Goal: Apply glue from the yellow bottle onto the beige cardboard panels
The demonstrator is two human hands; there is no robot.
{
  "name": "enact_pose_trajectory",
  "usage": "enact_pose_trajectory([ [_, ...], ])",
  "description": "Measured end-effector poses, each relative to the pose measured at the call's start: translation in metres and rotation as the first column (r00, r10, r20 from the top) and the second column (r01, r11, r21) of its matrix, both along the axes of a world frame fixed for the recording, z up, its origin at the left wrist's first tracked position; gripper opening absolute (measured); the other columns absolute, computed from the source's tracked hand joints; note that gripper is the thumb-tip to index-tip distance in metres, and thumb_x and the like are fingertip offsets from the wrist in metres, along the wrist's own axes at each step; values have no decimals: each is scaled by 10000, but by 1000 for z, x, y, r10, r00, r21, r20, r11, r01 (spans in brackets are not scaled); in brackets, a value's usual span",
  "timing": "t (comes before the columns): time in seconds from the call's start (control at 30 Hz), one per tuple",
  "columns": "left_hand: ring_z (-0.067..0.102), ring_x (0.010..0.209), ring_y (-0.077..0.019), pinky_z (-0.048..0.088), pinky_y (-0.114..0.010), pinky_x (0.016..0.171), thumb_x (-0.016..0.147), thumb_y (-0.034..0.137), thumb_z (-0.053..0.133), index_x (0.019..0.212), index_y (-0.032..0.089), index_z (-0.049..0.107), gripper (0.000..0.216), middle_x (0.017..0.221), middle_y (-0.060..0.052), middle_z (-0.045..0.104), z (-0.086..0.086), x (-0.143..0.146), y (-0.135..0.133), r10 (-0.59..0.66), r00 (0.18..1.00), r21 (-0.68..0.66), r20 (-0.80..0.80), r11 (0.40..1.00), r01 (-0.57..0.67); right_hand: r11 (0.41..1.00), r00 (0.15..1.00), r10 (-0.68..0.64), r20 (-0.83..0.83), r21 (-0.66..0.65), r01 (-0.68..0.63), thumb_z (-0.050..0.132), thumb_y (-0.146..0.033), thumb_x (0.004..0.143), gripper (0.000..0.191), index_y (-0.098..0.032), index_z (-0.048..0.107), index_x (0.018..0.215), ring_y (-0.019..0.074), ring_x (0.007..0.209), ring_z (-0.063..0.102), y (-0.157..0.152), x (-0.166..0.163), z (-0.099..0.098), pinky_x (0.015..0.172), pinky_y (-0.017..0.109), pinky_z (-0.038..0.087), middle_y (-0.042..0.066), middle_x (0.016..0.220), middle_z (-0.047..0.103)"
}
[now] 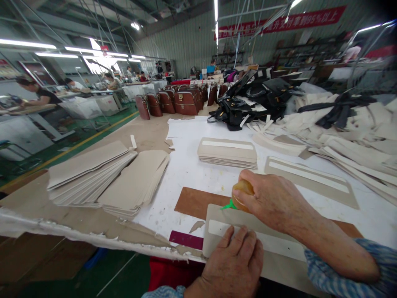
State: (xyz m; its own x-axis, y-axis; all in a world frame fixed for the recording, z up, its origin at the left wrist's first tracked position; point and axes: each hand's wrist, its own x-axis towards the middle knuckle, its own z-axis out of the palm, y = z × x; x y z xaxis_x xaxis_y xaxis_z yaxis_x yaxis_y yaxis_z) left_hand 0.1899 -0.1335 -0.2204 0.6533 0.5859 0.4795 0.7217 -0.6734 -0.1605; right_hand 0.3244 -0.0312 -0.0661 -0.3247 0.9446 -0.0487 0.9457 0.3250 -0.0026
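My right hand (273, 200) is wrapped round a small amber glue bottle (242, 191) with a green nozzle (228, 205), whose tip touches the top edge of a beige cut piece (217, 215). That piece has a white strip (217, 227) along it and lies on a brown board (194, 202). My left hand (235, 260) lies flat on the piece's near part, fingers stretched out over the white strip.
Stacks of beige pieces lie at left (93, 174), centre back (228, 151) and right (310, 180). Black bags (245, 105) and brown bags (184, 102) stand farther back. A maroon strip (186, 239) lies by the torn table edge. People work at tables far left.
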Motion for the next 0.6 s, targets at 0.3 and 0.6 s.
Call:
enact_pose_trajectory([
  [0.3, 588, 1352, -283, 423, -449, 1160, 1122, 479, 466, 1425, 116, 628, 500, 1475, -106, 666, -2, -3, 0, -30, 998, -60, -50, 998, 27, 1000, 1000, -24, -5, -3, 24, 459, -421, 991, 209, -244, 568, 961, 274, 718, 636, 1, 20, -4, 646, 339, 281, 62, 763, 677],
  [0.6, 615, 1324, -267, 427, -431, 1148, 1087, 526, 550, 1408, 116, 619, 525, 1434, -80, 702, 7, -2, 0, -29, 999, -65, -15, 997, 28, 989, 987, -79, -141, 112, 96, 572, -353, 907, 118, -257, 607, 848, 211, 578, 540, 1, 53, -18, 593, 328, 267, 25, 659, 613],
])
